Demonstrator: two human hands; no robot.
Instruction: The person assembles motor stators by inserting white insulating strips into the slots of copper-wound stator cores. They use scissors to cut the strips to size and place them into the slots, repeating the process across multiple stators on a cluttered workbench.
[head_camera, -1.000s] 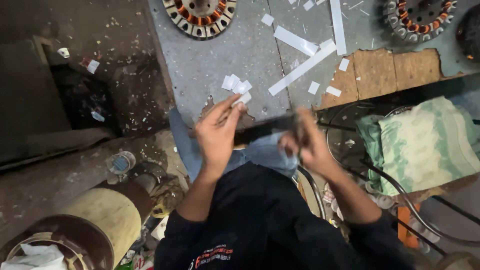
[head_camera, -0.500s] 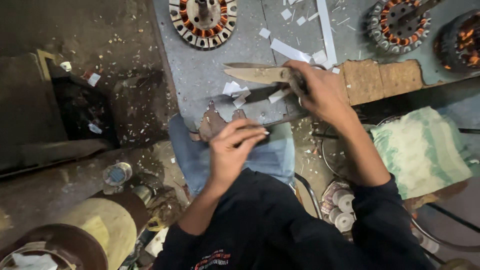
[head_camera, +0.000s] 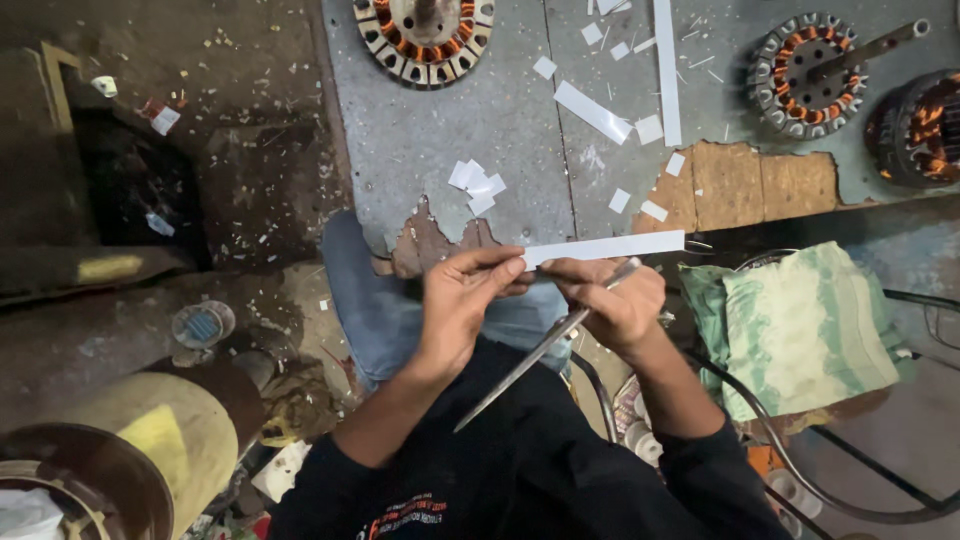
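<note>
- Head view looks down on a grey worktable (head_camera: 470, 140) with a chipped front edge; scattered on it are small white paper scraps (head_camera: 478, 184), a longer white strip (head_camera: 666, 70), a round motor core with copper windings (head_camera: 425, 30) at the top, and two more wound cores (head_camera: 806, 75) at the right.
- A green-and-white cloth (head_camera: 800, 320) lies on a wire-frame stool to the right of the person, and a yellow drum (head_camera: 150, 450) stands at the lower left beside a small round cap (head_camera: 202, 325) on the dirty floor.
- Nothing stands between the camera and the hands (they sit over the person's lap, just below the table's front edge).
- Half a second ago the right hand was stretched out over the table and the left hand hung lower over the lap; now both hands have come together in front of the chest.
- Left hand (head_camera: 462, 300) pinches the near end of a long white paper strip (head_camera: 605, 247) between thumb and fingers, wrist bent inward.
- Right hand (head_camera: 620, 305) is closed around a long metal blade (head_camera: 545, 345), which slants down toward the person's left, while its fingertips touch the strip's underside.
- That strip lies level, reaching rightward past the right hand, just beneath the table edge.
</note>
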